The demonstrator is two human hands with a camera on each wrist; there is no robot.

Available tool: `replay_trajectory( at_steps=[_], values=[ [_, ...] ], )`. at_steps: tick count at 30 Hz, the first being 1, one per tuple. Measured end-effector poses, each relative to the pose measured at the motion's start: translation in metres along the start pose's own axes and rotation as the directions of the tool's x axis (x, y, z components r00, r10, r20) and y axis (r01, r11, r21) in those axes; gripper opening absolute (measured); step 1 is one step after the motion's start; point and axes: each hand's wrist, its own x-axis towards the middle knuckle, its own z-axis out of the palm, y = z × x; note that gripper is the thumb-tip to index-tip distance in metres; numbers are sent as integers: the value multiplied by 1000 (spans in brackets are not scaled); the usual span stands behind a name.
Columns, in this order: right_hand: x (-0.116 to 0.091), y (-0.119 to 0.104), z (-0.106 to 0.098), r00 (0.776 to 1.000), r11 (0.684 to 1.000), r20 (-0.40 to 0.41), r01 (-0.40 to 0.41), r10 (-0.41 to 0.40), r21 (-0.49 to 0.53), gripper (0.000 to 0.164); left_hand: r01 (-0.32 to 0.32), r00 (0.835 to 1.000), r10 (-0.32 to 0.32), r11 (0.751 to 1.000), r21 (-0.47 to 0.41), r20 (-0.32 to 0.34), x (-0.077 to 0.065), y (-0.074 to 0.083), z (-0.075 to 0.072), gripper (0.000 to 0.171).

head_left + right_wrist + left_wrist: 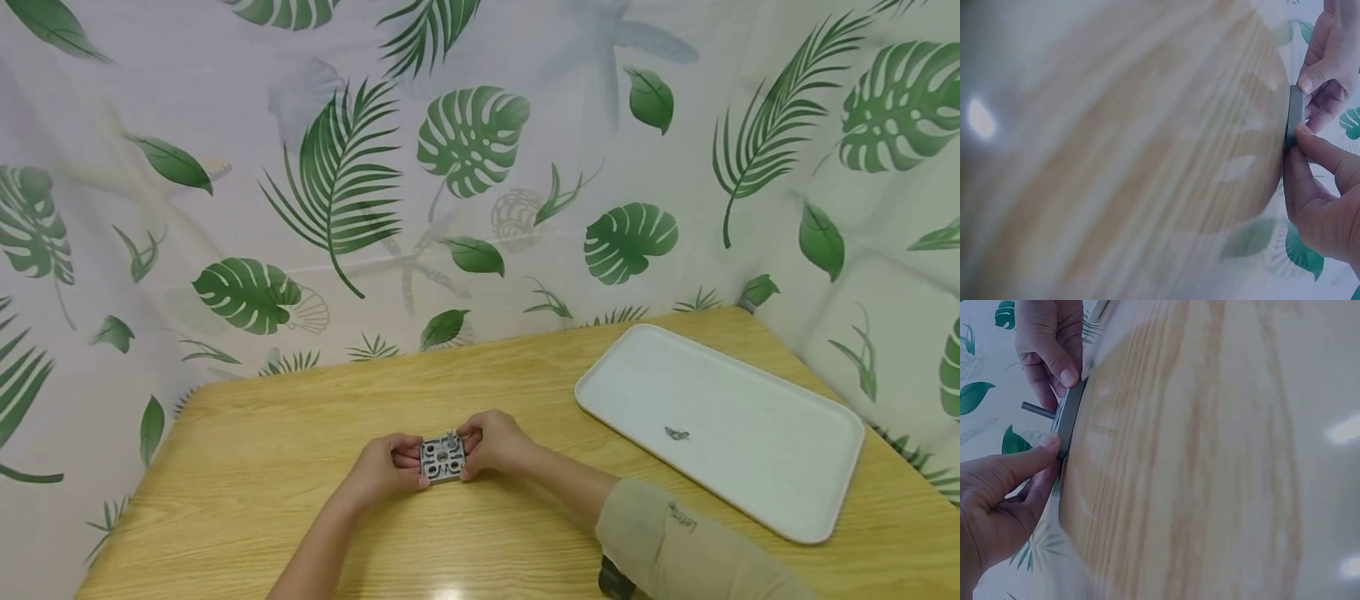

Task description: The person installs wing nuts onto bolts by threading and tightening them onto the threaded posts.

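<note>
A square grey metal plate (442,469) with several round holes is held just at the tabletop in the head view. A metal pin (452,440) stands up from its far right corner; the left wrist view shows the pin (1038,410) sticking out from the plate's face. My left hand (381,472) grips the plate's left edge between thumb and fingers. On the opposite side, my right hand (497,443) pinches the right edge, close to the pin. Seen edge-on in the right wrist view, the plate (1295,115) hides its pin.
A white rectangular tray (750,450) lies on the wooden table (300,417) to the right. Small metal pieces (677,433) rest in it. Part of a dark object (615,581) shows under the right sleeve. Leaf-patterned cloth (480,250) hangs behind the table.
</note>
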Motion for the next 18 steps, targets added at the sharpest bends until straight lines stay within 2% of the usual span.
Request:
replay_trajectory(
  at_steps=[4, 10, 18],
  values=[
    [-1, 3, -4, 1000, 999, -8, -22, 22, 31, 58, 16, 1000, -16, 1000, -10, -20, 1, 4, 6, 59],
    [-1, 7, -8, 999, 999, -21, -28, 29, 45, 57, 2, 1000, -3, 1000, -22, -31, 1, 7, 12, 60],
    [-5, 14, -15, 997, 997, -40, -59, 61, 47, 57, -7, 1000, 8, 1000, -8, 8, 5, 10, 21, 60]
  ],
)
